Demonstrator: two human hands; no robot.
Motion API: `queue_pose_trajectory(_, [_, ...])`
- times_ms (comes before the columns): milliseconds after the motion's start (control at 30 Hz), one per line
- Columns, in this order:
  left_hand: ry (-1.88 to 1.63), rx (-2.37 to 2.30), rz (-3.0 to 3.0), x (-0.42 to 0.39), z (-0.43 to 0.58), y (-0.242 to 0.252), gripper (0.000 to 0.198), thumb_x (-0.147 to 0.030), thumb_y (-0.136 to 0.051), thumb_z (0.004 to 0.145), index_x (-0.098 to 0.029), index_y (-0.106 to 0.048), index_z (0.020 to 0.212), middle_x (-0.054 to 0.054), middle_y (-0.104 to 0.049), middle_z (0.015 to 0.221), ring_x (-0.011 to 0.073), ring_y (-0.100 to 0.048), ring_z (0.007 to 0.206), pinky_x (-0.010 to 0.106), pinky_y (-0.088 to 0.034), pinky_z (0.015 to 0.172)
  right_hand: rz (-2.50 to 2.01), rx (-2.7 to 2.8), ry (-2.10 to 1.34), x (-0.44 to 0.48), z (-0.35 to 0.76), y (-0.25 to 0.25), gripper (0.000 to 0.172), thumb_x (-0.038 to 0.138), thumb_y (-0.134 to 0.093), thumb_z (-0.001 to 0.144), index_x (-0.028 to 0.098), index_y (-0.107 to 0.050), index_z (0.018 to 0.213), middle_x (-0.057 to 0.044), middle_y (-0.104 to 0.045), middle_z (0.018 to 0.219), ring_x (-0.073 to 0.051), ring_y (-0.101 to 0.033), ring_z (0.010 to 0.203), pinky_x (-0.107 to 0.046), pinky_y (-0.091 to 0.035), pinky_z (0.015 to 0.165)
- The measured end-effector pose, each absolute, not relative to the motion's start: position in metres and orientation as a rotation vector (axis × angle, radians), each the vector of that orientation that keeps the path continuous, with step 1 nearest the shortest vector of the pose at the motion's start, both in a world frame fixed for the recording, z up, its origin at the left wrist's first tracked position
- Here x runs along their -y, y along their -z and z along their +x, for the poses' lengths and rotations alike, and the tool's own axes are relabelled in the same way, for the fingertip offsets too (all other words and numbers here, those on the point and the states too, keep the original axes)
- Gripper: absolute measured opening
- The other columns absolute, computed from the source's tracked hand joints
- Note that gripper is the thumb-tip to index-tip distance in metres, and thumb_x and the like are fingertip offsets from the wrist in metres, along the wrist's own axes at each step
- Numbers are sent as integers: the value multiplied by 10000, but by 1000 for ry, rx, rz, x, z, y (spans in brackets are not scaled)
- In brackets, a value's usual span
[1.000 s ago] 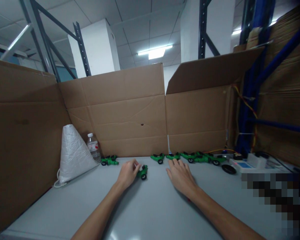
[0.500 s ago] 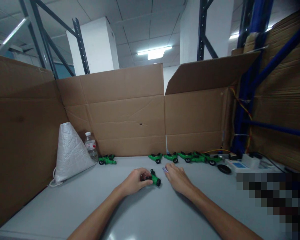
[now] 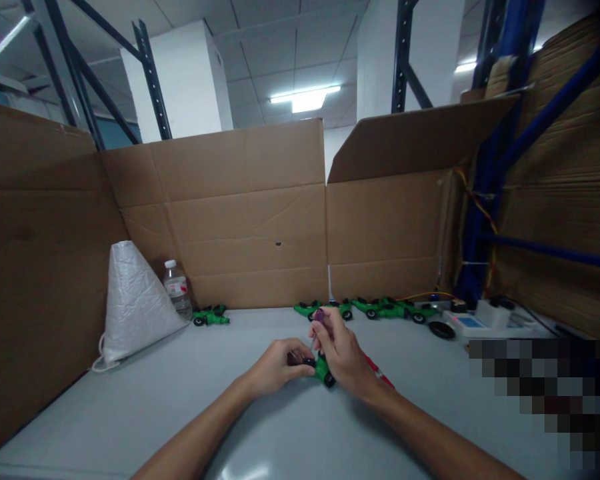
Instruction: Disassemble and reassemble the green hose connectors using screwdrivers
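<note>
My left hand [image 3: 275, 367] is closed on a small green toy car [image 3: 321, 369] with black wheels, held just above the grey table [image 3: 155, 400] in the middle of the view. My right hand [image 3: 343, 353] is closed on a thin tool with a purple top [image 3: 319, 315], a small screwdriver by the look of it, its shaft pointing down at the car. The two hands touch at the car. A row of several more green toy cars [image 3: 380, 308] stands along the back cardboard wall, and a single one [image 3: 209, 316] stands to the left.
Cardboard walls [image 3: 250, 220] enclose the table on the left, back and right. A white bag [image 3: 133, 300] and a water bottle [image 3: 176, 288] stand at the back left. A black round object [image 3: 441, 329] and white devices with cables [image 3: 480, 320] lie at the back right. A red thing [image 3: 380, 371] lies under my right wrist.
My left hand has drawn the green car closer to me. My right hand, earlier flat on the table, has picked up the purple-topped tool and brought it over the car.
</note>
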State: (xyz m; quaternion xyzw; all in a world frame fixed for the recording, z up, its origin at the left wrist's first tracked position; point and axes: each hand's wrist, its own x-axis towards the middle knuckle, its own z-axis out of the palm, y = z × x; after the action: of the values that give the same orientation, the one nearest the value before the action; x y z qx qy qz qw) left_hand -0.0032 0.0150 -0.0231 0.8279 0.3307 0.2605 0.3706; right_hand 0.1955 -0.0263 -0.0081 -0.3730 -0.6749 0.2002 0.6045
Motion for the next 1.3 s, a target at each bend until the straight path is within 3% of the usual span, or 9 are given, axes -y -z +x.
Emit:
queue_pose_trajectory(167, [-680,-785,2104,-13,1,27,421,-481,-849,802,-125,-715,982,-9,-618,778,122,-514,696,235,-411,682,-900,1684,-509,31,190,9,179,404,-405,1079,246,-471,1132,0,-667,821,-174,-652,634,-289,-514,626])
queue_pose_trajectory(667, [-661,-781,2145,-14,1,25,424,-517,-832,811,-132,-732,957,12,-637,825,144,-535,755,252,-426,725,-980,1711,-342,31,191,10,165,361,-447,1065,239,-488,1169,-10,-641,850,-195,-656,721,-286,-474,662])
queue_pose_trajectory(1300, [-648,-817,2091,-10,3,23,433,-508,-855,779,-126,-707,916,-27,-582,738,116,-482,670,234,-383,645,-938,1666,-433,32,192,11,181,402,-490,1062,245,-484,1151,32,-622,725,-185,-649,642,-274,-477,619])
